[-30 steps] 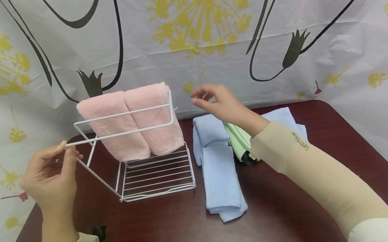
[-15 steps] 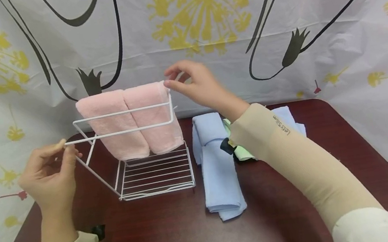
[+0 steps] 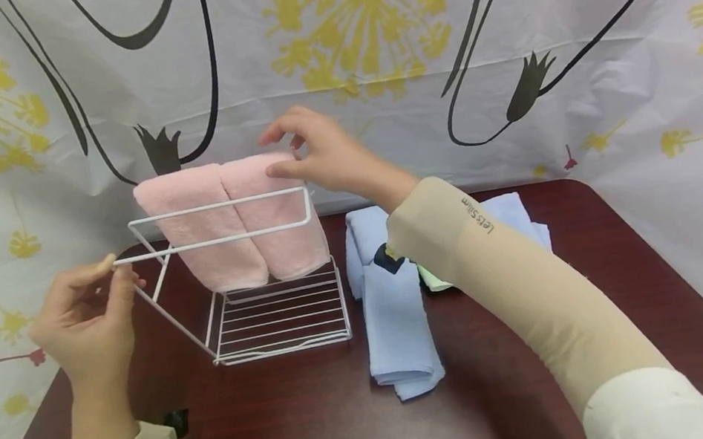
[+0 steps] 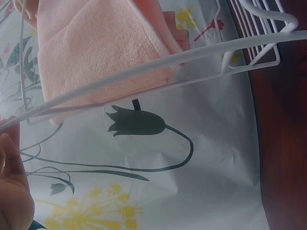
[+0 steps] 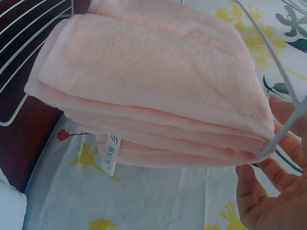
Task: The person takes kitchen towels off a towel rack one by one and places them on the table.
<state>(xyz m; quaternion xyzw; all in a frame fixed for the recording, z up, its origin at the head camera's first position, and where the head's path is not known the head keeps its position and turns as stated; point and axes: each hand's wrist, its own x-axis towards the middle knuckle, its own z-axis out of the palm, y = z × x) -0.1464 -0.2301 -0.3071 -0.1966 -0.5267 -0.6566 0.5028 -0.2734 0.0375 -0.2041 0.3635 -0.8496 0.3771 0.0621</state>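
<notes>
A white wire rack (image 3: 285,349) stands on the table with its upper bars slanting up and back. Two folded pink towels (image 3: 211,228) hang side by side over its top; their folded layers and a white label (image 5: 111,154) show in the right wrist view. My left hand (image 3: 85,317) pinches the rack's front left corner between thumb and fingers. At the right towel's upper end, my right hand (image 3: 321,149) curls round the fold, thumb on the front and fingers behind. From the right wrist, the hand (image 5: 273,187) straddles the towel's edge beside a white bar.
Right of the rack lie folded light blue towels (image 3: 398,340). A green towel (image 3: 436,281) is partly hidden beneath my right forearm, with more blue cloth (image 3: 515,211) behind it. A patterned curtain (image 3: 384,162) hangs along the dark red table's (image 3: 288,438) back edge.
My right hand has moved left from the air above the blue towels to the right end of the pink towels. My left hand has kept hold of the rack's corner.
</notes>
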